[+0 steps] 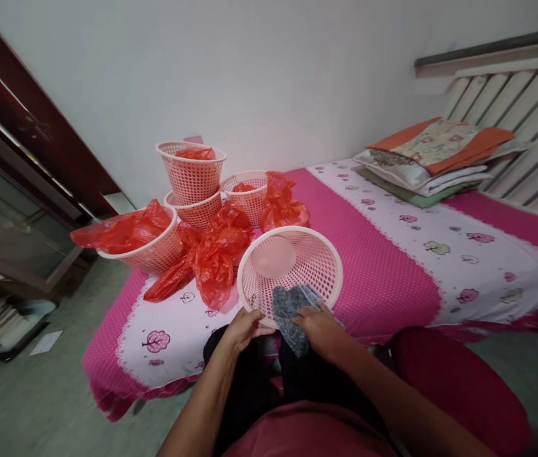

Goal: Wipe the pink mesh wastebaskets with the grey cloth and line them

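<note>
L. hand (246, 329): fingers closed on near rim of pink basket (319, 263). R. hand (321, 329): fingers bunched shut on grey cloth (291, 312), which hangs over same rim, partly inside.

Basket loc.: tilted, mouth up and toward wearer, at near edge of bed (378, 279), above lap.

Progress (judged): wiping appears in hand on this basket, not finished; no red bag seen in it. Status of other baskets (191, 178) can't be confirmed; bags visible in 3 of them, lower stacked one's contents hidden.

Count: baskets 5 total (1 held, 4 behind, 2 of those stacked); cloth 1; loose heaps of red bags (221, 254) on bed approx. 2, indiv. bags uncountable. Outlying: 1 pile of folded bedding (440, 158), far R.; 1 red stool (459, 387), near R.
</note>
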